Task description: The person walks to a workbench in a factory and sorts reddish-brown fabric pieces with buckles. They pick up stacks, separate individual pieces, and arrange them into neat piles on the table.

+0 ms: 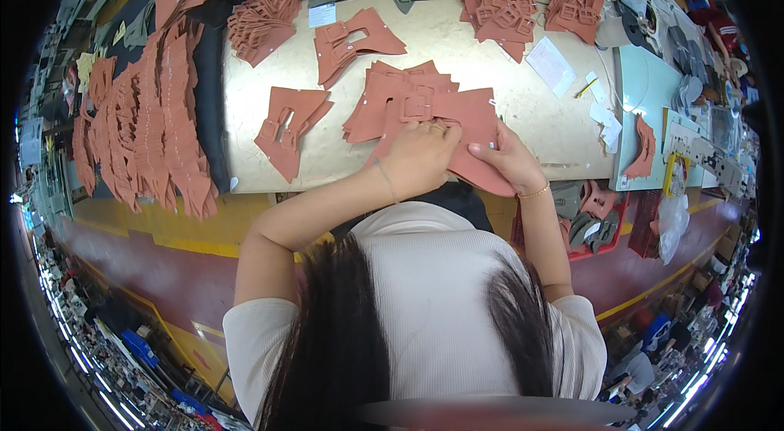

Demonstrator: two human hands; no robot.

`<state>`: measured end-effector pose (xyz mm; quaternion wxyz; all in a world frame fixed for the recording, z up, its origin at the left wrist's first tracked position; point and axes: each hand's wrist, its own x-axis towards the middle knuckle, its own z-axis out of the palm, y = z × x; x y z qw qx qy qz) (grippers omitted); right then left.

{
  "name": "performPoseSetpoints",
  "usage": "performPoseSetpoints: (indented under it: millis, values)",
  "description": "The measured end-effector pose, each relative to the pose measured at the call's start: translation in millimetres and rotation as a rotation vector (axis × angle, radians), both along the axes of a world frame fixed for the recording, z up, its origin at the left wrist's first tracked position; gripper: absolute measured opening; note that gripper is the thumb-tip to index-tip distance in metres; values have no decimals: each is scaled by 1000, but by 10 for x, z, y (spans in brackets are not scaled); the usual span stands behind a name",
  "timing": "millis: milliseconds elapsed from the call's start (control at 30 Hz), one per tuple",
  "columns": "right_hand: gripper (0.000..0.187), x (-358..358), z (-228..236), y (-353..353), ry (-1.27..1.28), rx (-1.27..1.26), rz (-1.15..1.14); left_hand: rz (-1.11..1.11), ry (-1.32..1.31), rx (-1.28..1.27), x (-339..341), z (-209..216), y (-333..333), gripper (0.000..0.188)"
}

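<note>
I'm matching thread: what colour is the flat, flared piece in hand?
The flat, flared piece: reddish-orange, clearest in head view.

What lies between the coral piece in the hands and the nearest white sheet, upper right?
In the head view, only bare golden tabletop lies between the white sheet and the coral piece the left hand touches and right hand grips.

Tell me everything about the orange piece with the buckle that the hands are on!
The piece is orange-red, flat and thin, and looks like soft suede or felt, though I can't be sure. It has a squarish buckle of similar colour and widens to the right, with a small white mark near that end. The left hand and the right hand hold it on its near side, hiding part of it. It's above the near edge of the table, overlapping similar pieces.
</note>
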<state>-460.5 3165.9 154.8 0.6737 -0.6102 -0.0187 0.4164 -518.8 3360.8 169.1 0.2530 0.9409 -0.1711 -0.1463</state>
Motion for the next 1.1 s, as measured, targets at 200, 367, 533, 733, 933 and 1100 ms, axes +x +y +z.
performPoseSetpoints:
  millis: [200, 367, 533, 733, 933, 1100]
  values:
    - [53, 343, 221, -160, -136, 22, -107, 136, -269, -266, 86, 138, 24, 59]
    - [47, 760, 35, -348, -252, 127, -323, 340, -296, -381, 121, 109, 300, 47]
    - [44, 1113, -842, -652, -162, 44, -437, 496, -149, -341, 17, -267, 659, 36]
    - [48, 1073, -1581, -855, -49, -550, -530, 625, -62, -276, 41, -921, 1136, 31]
    - [31, 1109, -1606, -530, -261, -675, -408, 632, -241, -90, 733, -1726, 1565, 34]
    - [28, 1124, -1569, -209, -545, -625, -254, 502, -105, 132, 1289, -2053, 1835, 38]
